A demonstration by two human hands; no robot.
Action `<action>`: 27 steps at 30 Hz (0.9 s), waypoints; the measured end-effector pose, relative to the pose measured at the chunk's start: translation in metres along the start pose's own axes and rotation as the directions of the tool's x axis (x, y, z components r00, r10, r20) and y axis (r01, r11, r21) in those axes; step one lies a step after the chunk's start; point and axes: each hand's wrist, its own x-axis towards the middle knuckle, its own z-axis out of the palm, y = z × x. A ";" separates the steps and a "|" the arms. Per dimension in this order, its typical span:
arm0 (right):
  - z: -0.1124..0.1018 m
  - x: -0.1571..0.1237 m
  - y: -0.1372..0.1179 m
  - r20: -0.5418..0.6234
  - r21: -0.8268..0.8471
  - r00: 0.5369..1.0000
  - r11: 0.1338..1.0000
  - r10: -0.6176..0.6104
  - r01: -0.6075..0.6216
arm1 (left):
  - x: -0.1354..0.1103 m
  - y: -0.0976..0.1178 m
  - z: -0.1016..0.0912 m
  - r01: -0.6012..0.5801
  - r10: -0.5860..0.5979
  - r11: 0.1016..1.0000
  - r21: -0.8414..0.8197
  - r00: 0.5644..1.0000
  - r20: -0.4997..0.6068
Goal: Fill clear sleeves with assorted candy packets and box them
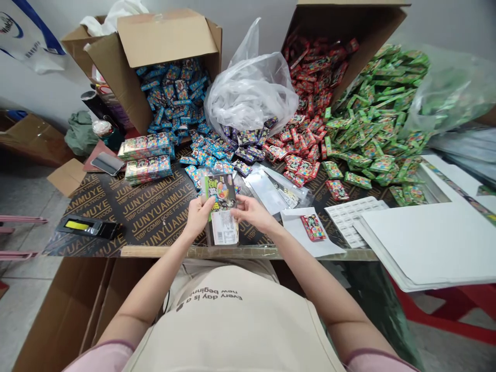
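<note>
Both my hands hold a clear packet (221,209) with small candy packs showing inside it and a white label at its lower end. It is raised just over the near edge of the plywood board (147,212). My left hand (199,215) pinches the packet's left side. My right hand (252,211) grips its right side with fingers closed. Behind it lie heaps of small candy packs: blue (182,103), purple (248,142), red (310,113) and green (372,129).
Two stacks of filled packets (147,157) sit at the left. Empty clear bags (271,188) lie beside my right hand. One red pack (313,227) rests on white paper, a sticker sheet (351,217) and white boards (430,243) to the right. A black device (87,226) lies left.
</note>
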 end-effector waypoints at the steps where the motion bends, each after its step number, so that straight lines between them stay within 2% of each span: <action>1: -0.001 -0.003 0.004 0.062 0.013 0.998 1.000 0.026 -0.027 | 0.002 -0.002 0.000 0.001 -0.002 0.999 -0.054 1.000 -0.024; 3: -0.004 -0.008 0.017 0.097 0.003 0.993 0.997 0.071 -0.072 | 0.004 -0.007 0.000 0.014 -0.015 0.996 -0.089 1.000 -0.006; 5: -0.007 -0.012 0.031 -0.011 -0.067 0.997 0.995 0.079 -0.080 | 0.003 -0.012 -0.002 0.031 -0.028 0.999 -0.032 0.996 0.089; 7: -0.011 -0.013 0.038 -0.129 -0.152 0.991 0.987 0.034 -0.053 | -0.002 -0.018 -0.003 0.032 -0.035 0.999 0.018 0.985 0.171; 9: -0.012 -0.011 0.034 -0.209 -0.162 0.975 0.986 -0.073 0.039 | -0.008 -0.024 -0.002 0.044 -0.044 0.999 0.004 0.972 0.229; 11: -0.010 -0.004 0.020 -0.289 -0.072 0.942 0.985 -0.169 0.155 | -0.015 -0.028 0.002 0.087 -0.072 0.996 -0.033 0.948 0.310; 13: -0.003 0.005 0.003 -0.389 0.043 0.902 0.974 -0.189 0.223 | -0.020 -0.027 0.011 0.146 -0.111 0.987 -0.070 0.926 0.362; 15: 0.008 0.012 -0.010 -0.483 0.108 0.860 0.963 -0.167 0.247 | -0.024 -0.021 0.022 0.175 -0.128 0.971 -0.160 0.955 0.268; 17: 0.020 0.017 -0.015 -0.559 0.137 0.814 0.950 -0.159 0.280 | -0.026 -0.009 0.034 0.166 -0.148 0.926 -0.340 0.986 0.080; 19: 0.030 0.018 -0.014 -0.591 0.164 0.792 0.937 -0.157 0.309 | -0.024 0.004 0.043 0.176 -0.220 0.839 -0.514 0.975 -0.024; 21: 0.034 0.015 -0.011 -0.589 0.200 0.796 0.929 -0.140 0.312 | -0.019 0.015 0.045 0.234 -0.297 0.778 -0.583 0.955 -0.013; 22: 0.034 0.013 -0.010 -0.580 0.214 0.804 0.929 -0.129 0.303 | -0.016 0.018 0.044 0.258 -0.316 0.775 -0.577 0.949 0.000; 24: 0.028 0.010 -0.009 -0.537 0.253 0.838 0.930 -0.094 0.267 | -0.008 0.023 0.038 0.266 -0.303 0.805 -0.530 0.953 0.018; 27: 0.013 0.007 -0.011 -0.445 0.299 0.894 0.932 -0.052 0.204 | 0.000 0.027 0.027 0.239 -0.221 0.875 -0.422 0.971 0.091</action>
